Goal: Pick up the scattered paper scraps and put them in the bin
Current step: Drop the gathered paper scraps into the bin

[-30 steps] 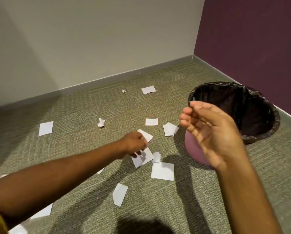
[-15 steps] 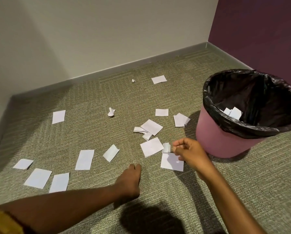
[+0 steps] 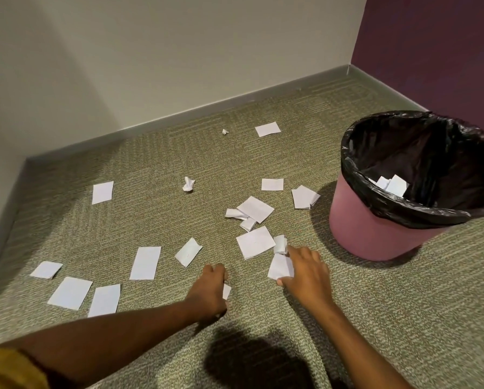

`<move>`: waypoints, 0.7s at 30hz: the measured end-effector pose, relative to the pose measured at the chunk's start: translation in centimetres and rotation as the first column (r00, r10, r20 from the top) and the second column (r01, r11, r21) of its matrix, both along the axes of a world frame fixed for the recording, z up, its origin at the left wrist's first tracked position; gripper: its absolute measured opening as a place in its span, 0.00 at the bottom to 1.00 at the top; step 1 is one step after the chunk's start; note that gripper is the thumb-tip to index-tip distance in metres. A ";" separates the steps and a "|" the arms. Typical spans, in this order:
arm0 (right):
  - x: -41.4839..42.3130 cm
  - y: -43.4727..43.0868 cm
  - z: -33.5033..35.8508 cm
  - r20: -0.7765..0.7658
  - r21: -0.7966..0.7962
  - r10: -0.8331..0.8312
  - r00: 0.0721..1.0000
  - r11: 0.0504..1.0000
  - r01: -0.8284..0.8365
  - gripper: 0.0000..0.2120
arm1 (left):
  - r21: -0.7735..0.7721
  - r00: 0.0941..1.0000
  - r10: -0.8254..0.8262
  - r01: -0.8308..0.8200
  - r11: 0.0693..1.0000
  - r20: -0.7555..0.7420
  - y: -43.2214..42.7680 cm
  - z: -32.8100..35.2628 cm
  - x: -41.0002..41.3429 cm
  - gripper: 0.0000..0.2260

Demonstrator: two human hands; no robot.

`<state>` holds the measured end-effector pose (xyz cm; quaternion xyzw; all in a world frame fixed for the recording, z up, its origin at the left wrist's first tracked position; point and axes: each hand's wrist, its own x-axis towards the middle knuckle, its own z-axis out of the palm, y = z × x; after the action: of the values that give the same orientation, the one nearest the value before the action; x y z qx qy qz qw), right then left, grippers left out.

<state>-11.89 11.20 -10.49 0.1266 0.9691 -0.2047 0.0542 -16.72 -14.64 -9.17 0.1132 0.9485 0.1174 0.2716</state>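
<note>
White paper scraps [image 3: 254, 209] lie scattered over the green carpet, several flat and a few crumpled. The pink bin [image 3: 375, 234] with a black liner stands at the right and holds a few scraps [image 3: 392, 185]. My right hand [image 3: 308, 273] is down on the carpet left of the bin, its thumb and fingers closing round a flat scrap [image 3: 280, 266], the index finger reaching toward a small folded scrap [image 3: 280, 244]. My left hand [image 3: 211, 290] rests curled on the carpet, and a white scrap [image 3: 226, 292] shows at its fingers.
Grey walls with a baseboard [image 3: 179, 113] bound the far and left sides. A purple wall [image 3: 431, 51] stands behind the bin. More scraps lie at the left [image 3: 69, 293] and far back [image 3: 267, 129]. A dark shadow falls on the carpet near me.
My right hand came down from beside the bin's rim to the scraps on the carpet and moved onto the larger flat scrap. My left hand drew back from the scrap cluster, curled.
</note>
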 end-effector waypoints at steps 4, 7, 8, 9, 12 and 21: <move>-0.1 0.2 -0.5 0.003 -0.078 -0.019 1.000 0.997 0.019 0.36 | 0.040 0.998 -0.033 0.031 0.999 0.046 0.1 -0.5 -0.2 0.23; 0.1 0.4 -0.9 -0.040 -0.098 0.014 0.999 0.995 -0.018 0.26 | 0.094 0.999 -0.031 0.027 0.995 0.044 0.0 0.0 -1.2 0.18; 0.2 0.4 -1.0 -0.070 -0.095 0.018 0.997 0.995 -0.025 0.21 | 0.112 0.999 -0.019 0.016 0.994 0.029 -0.1 0.4 -1.8 0.17; 0.4 0.5 -1.2 -0.100 -0.079 0.018 0.995 0.997 -0.026 0.16 | 0.127 1.000 -0.004 0.003 0.992 0.010 -0.2 0.8 -2.5 0.16; 0.8 0.2 -1.3 -0.125 -0.047 -0.008 0.992 0.999 0.002 0.09 | 0.147 0.997 0.057 -0.049 0.988 -0.051 -0.7 2.1 -4.9 0.17; -0.3 -0.4 -0.5 -0.117 -0.261 -0.152 0.981 0.958 0.117 0.13 | 0.008 0.968 0.197 -0.198 0.980 -0.154 -3.8 2.6 -9.8 0.37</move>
<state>-12.14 10.78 -11.01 0.1700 0.9256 -0.3381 -0.0102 -26.50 -18.44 -6.56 0.0260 0.9736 0.1312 0.1849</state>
